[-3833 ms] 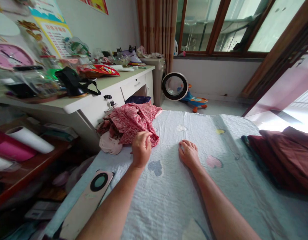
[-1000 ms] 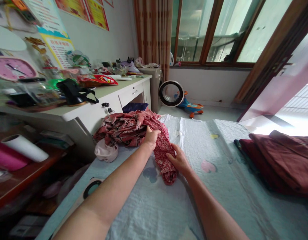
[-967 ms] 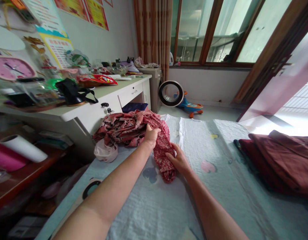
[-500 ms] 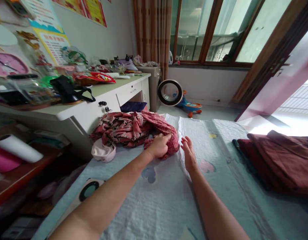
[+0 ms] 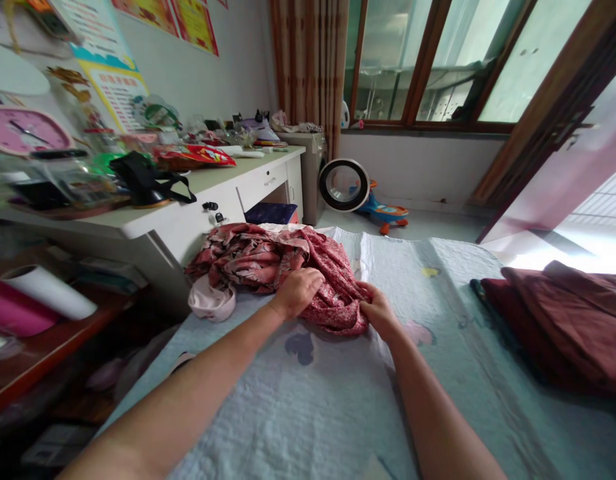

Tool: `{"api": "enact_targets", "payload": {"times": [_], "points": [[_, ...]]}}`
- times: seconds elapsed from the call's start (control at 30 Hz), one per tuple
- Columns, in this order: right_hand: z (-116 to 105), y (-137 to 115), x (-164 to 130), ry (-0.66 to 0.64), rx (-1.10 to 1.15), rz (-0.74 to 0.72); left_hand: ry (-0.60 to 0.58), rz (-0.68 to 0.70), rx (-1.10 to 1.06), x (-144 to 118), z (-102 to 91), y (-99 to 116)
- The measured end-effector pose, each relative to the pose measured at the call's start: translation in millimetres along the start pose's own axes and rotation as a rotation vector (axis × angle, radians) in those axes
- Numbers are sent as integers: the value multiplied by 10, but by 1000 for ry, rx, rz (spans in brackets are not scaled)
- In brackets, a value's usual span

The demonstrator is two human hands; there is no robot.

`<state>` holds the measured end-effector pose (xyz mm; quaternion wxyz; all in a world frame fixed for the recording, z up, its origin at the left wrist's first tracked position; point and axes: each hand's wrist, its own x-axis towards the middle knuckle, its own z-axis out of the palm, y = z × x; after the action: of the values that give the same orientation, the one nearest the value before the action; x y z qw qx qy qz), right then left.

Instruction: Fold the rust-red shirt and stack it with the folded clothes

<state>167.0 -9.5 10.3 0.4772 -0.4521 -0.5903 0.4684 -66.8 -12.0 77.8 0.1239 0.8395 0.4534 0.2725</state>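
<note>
The red patterned cloth (image 5: 338,310) is lying in loose folds on the pale blue sheet (image 5: 268,413), the right hand (image 5: 381,312) pinching its right edge while the left hand (image 5: 299,293) is resting curled against its left part, any grip hidden. It is seemingly being straightened, the next move probably calling for a firm hold on both sides. A crumpled pink garment (image 5: 245,259) is crowding it at left, the sheet's far edge is lying just beyond, and bare sheet is stretching rightward to the folded dark clothes (image 5: 573,320).

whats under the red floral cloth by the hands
Light blue sheet shows along the near edge of the red floral cloth; anything directly beneath it is covered.
</note>
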Motion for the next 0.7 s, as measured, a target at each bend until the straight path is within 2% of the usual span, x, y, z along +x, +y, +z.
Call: {"api": "enact_targets", "payload": {"times": [0.1, 0.2, 0.3, 0.37, 0.43, 0.53, 0.63, 0.7], "points": [[-177, -126, -61, -45, 288, 137, -75, -233, 230, 71, -44, -468], [-369, -177, -135, -32, 363, 167, -156, -335, 412, 76, -79, -825], [-482, -172, -177, -21, 352, 163, -153, -427, 549, 82, -110, -1035], [-499, -176, -181, -45, 369, 174, -123, -496, 584, 91, -99, -1087], [-488, -190, -166, -55, 378, 185, -109, -545, 588, 83, -55, -1053], [-467, -187, -116, 14, 338, 188, -96, -555, 564, 13, 39, -830], [-468, -106, -48, 126, 270, 175, -10, -408, 445, -117, 126, -474], [-475, -20, -4, 186, 201, 156, 7, -277, 269, -216, 194, -239]]}}
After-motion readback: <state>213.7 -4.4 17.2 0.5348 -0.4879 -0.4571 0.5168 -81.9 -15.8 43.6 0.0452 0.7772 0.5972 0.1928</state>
